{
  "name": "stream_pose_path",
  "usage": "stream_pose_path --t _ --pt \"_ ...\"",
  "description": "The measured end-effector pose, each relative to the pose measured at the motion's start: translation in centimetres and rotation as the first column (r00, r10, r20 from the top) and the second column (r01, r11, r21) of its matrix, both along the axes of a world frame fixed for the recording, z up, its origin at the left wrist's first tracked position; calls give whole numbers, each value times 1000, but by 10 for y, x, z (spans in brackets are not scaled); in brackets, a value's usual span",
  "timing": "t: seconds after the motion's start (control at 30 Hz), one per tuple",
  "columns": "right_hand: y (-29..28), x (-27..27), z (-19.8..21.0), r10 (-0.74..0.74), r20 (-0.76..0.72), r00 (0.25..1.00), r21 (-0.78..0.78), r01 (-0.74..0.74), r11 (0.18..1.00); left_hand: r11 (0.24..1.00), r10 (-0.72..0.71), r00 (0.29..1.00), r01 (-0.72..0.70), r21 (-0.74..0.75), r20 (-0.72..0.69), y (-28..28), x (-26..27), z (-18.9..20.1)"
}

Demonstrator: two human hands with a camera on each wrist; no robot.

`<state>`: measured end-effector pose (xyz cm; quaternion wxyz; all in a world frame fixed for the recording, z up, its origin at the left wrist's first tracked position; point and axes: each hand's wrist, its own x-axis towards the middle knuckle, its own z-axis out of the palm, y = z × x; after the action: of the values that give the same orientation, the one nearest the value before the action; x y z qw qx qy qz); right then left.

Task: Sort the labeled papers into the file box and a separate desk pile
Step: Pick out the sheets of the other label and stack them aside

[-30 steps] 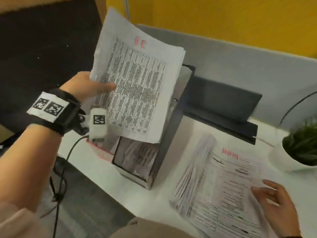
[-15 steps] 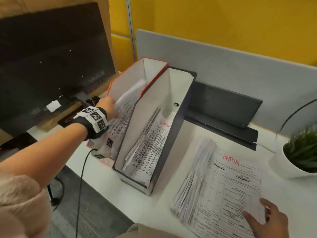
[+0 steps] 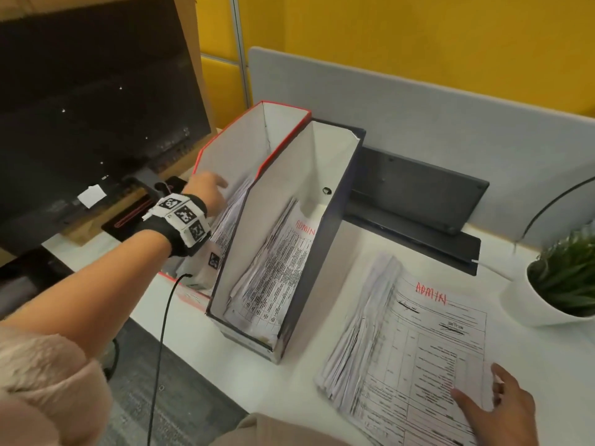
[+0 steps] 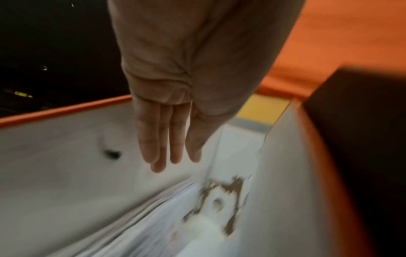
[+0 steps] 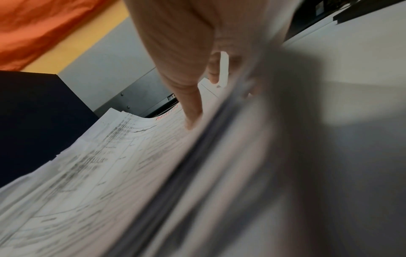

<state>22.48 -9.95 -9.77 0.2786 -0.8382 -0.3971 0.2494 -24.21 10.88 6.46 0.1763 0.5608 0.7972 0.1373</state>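
Observation:
Two upright file boxes stand side by side: a red-edged box (image 3: 231, 149) and, to its right, a navy box (image 3: 289, 194). The navy box holds sheets marked ADMIN (image 3: 277, 268). A bundle of papers (image 3: 232, 207) leans inside the red box. My left hand (image 3: 206, 188) hovers over that bundle with straight fingers and holds nothing; the left wrist view shows the left hand (image 4: 169, 139) above the papers (image 4: 153, 217). A fanned desk pile marked ADMIN (image 3: 402, 349) lies right of the boxes. My right hand (image 3: 495, 413) rests flat on its near corner, thumb (image 5: 193, 111) on the top sheet.
A dark monitor (image 3: 80, 107) stands left of the boxes. A black device (image 3: 418, 201) sits behind them against the grey divider (image 3: 418, 117). A plant in a white pot (image 3: 547, 300) is at the far right. A black cable (image 3: 164, 333) hangs off the desk's front-left edge.
A second ago my left hand held the HR bundle up above the boxes. That bundle now sits in the red box and the hand has let go. The right hand shifted slightly on the pile.

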Motion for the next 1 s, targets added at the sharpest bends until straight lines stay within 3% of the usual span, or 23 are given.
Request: stream_pose_path --t 0.1,0.23,0.37,0.43,0.5,0.6,0.7,0.87,1.0 --pt "1 1 -1 -14 -1 1000 -33 14 999 961 -37 981 -17 275 189 -10 23 35" --pt "4 2 -2 15 0 1000 -118 -15 993 773 -282 928 70 631 243 -36 90 72" --pt "2 3 -4 57 7 998 -115 -56 992 698 -513 805 190 691 297 -67 169 69" --pt "2 2 -4 60 10 998 -109 -58 992 692 -588 769 319 647 250 -82 205 48" --pt "2 1 -4 65 25 998 -129 -61 990 734 -606 766 434 522 215 -94 233 19" --pt "0 -1 -3 70 46 996 -146 -63 987 823 -568 806 556 114 165 -98 256 -33" --pt "-2 -3 1 68 62 996 -138 -59 989 799 -559 828 550 -245 38 -96 258 -73" --pt "-4 -10 5 187 209 960 -171 -152 973 843 -474 879 468 -266 47 -86 257 -101" --pt "-2 -10 7 304 161 939 -227 -264 937 871 -411 905 426 -246 112 -85 260 -107"
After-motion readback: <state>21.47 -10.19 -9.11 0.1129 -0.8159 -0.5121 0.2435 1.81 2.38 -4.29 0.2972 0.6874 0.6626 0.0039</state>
